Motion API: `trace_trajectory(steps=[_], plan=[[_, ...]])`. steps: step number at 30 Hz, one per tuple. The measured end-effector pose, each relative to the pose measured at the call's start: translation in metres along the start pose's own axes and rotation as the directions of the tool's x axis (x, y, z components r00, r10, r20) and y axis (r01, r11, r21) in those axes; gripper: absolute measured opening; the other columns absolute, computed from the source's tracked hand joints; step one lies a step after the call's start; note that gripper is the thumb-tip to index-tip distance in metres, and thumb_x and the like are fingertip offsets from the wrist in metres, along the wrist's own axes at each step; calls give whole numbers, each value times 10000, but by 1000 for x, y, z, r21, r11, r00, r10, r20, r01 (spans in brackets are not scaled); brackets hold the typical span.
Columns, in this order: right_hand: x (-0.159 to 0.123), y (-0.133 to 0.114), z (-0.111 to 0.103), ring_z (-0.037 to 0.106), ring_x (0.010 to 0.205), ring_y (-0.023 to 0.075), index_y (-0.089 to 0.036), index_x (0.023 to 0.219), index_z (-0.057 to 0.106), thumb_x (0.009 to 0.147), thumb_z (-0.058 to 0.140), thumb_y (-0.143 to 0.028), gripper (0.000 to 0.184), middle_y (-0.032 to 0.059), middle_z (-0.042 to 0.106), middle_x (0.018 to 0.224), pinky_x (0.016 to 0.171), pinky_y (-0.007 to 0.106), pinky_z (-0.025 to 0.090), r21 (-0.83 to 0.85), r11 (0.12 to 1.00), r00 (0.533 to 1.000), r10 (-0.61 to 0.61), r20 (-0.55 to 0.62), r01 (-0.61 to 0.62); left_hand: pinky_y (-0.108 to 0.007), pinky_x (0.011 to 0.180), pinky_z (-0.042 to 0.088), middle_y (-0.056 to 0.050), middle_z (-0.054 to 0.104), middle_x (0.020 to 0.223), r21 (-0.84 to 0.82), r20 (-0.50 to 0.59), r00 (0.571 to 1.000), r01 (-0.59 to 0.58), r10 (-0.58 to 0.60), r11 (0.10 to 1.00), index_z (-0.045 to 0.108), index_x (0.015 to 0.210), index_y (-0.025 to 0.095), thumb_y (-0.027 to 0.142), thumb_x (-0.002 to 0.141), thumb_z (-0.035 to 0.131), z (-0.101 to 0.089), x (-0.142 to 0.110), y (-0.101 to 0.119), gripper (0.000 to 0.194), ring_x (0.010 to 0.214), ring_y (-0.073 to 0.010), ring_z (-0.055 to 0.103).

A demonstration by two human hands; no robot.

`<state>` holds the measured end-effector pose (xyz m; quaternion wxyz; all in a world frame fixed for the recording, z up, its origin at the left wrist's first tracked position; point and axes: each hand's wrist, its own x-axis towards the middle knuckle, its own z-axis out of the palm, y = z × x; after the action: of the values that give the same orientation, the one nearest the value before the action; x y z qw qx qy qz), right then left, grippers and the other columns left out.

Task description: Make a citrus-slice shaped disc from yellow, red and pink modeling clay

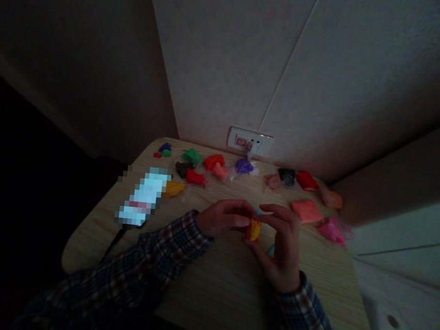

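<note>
Both of my hands meet over the middle of a small wooden table (208,288). Between them is a small lump of yellow-orange clay (253,230). My left hand (225,216) pinches it from the left with its fingertips. My right hand (280,243) cups and grips it from the right and below. A bit of teal material shows just behind and under my right hand. Both sleeves are plaid.
Several small bags of coloured clay lie along the table's far edge: green (192,156), red (213,161), purple (244,166), black (287,176), salmon (306,211), pink (332,231). A lit phone (143,196) with a cable lies at the left. A wall socket (250,140) sits behind.
</note>
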<state>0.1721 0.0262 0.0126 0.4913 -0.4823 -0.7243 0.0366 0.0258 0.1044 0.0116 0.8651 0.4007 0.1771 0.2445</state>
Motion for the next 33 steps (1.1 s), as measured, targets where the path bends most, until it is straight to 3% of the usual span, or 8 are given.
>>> trace_trajectory(steps=[17, 33], plan=[[1, -2, -1, 479, 1013, 254, -240, 1064, 502, 758, 616, -244, 327, 77, 500, 1093, 815, 452, 430, -78, 997, 1000, -8, 22, 9, -216, 669, 433, 27, 626, 693, 146, -10, 999, -29, 31, 989, 612, 744, 132, 344, 524, 836, 0, 0, 8, 379, 647, -83, 564], [1, -3, -1, 493, 1015, 258, -249, 1095, 500, 766, 620, -299, 353, 81, 501, 1105, 807, 451, 432, -110, 993, 999, -27, 32, 31, -219, 680, 447, 26, 632, 685, 175, 43, 997, 49, -58, 983, 645, 762, 133, 397, 496, 839, -6, 0, 7, 423, 646, -88, 571]])
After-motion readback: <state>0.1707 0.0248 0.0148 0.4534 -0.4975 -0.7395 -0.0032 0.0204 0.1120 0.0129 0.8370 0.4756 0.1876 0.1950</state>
